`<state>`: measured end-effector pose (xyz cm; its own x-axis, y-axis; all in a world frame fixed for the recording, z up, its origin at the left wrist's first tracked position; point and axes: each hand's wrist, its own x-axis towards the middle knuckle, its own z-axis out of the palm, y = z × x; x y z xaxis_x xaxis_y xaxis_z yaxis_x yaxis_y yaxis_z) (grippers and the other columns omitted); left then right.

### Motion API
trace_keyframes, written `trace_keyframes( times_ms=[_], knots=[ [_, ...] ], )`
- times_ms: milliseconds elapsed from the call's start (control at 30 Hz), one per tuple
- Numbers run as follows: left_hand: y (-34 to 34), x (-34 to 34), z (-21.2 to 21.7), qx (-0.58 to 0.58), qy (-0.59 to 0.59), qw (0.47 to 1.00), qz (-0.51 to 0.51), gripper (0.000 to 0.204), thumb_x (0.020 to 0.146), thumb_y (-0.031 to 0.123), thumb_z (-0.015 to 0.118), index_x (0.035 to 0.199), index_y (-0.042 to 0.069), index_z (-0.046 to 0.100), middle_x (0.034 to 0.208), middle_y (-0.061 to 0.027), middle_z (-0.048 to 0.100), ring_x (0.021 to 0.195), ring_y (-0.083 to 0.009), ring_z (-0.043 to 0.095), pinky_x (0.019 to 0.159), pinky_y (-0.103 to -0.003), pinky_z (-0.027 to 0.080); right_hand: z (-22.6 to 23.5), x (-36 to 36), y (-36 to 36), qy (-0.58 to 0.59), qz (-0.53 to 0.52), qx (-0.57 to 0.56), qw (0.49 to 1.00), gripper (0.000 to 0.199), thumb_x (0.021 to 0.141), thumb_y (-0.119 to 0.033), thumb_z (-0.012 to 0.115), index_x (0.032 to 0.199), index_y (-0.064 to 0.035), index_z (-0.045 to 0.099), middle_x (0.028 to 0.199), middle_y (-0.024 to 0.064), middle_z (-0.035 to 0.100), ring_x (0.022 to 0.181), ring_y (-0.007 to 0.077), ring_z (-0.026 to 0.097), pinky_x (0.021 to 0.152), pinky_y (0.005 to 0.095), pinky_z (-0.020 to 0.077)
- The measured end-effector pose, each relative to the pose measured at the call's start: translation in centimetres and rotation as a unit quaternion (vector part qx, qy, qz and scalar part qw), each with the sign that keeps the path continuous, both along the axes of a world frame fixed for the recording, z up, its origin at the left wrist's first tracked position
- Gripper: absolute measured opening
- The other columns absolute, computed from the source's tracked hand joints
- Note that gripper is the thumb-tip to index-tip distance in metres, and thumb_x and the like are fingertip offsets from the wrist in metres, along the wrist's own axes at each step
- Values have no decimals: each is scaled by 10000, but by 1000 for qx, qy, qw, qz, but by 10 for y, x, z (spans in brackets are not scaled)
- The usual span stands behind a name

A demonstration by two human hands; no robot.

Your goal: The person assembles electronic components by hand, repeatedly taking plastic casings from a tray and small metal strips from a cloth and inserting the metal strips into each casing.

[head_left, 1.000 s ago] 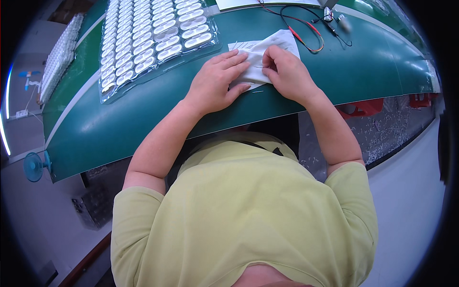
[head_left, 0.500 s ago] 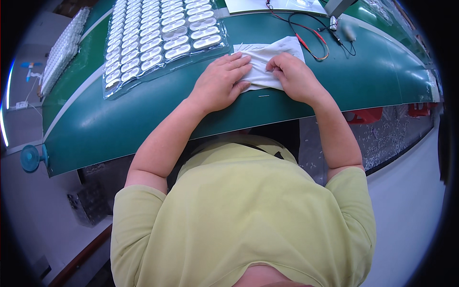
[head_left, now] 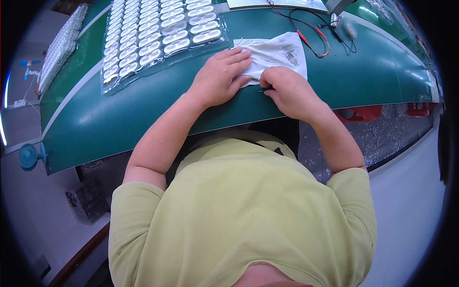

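A white cloth (head_left: 279, 52) with dark smudges lies on the green work table. My left hand (head_left: 219, 76) rests flat on its left edge, fingers stretched out and close together. At the cloth's near edge my right hand (head_left: 289, 92) is closed in a pinch, thumb against curled fingers. A small thin pale strip (head_left: 261, 91) shows right at those fingertips. Whether the strip is gripped or only touched is hard to see, and the inside of the pinch is hidden.
Left of the cloth sits a clear plastic tray (head_left: 107, 86) of white oval parts in rows. Red and black test leads (head_left: 311, 45) lie to the right. A white board (head_left: 277, 4) is at the back. A blue round fixture (head_left: 29, 157) is at the table's left corner.
My right hand has let go of the cloth and moved nearer to me, down to the thin strip. The cloth's right part now lies spread, its smudges showing. My left hand has barely moved.
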<state>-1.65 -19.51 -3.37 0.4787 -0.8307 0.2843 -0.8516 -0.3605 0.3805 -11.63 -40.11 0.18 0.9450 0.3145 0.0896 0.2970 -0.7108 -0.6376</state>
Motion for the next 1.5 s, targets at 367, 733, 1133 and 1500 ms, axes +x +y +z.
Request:
trace_keyframes(
  times_ms=[367, 733, 1133, 1500],
  knots=[
    [2, -4, 4, -186, 37, 981, 28, 279, 865, 125, 668, 1130, 41, 646, 1235, -139, 620, 1144, -319, 582, 950, -395, 475, -11, -5, 7, -90, -2, -47, 995, 170, 783, 61, 578, 932, -21, 562, 874, 146, 563, 852, 331, 561, 743, 400, 466],
    [87, 176, 44, -34, 85, 890, 446, 218, 810, 197, 683, 982, 70, 725, 896, -74, 715, 822, -187, 669, 755, -305, 517, 44, 72, 11, -127, -125, 321, 930, 73, 944, -8, 541, 981, -15, 604, 851, 38, 581, 730, 107, 503, 658, 240, 428],
    [52, 208, 45, 203, 13, 905, 373, 132, 768, 141, 667, 888, 119, 718, 929, -85, 702, 902, -252, 657, 802, -371, 517, -3, 108, 31, -65, -167, 332, 926, 93, 960, -36, 528, 987, -14, 614, 908, 30, 542, 729, 98, 493, 662, 237, 426],
    [59, 122, 62, -219, 174, 931, 233, 127, 811, 46, 668, 932, 7, 663, 860, -77, 691, 731, -139, 672, 643, -252, 553, -5, 100, 41, -86, -107, 437, 889, 83, 976, -45, 511, 1000, -16, 585, 903, 31, 545, 727, 83, 503, 648, 211, 435]
  ],
)
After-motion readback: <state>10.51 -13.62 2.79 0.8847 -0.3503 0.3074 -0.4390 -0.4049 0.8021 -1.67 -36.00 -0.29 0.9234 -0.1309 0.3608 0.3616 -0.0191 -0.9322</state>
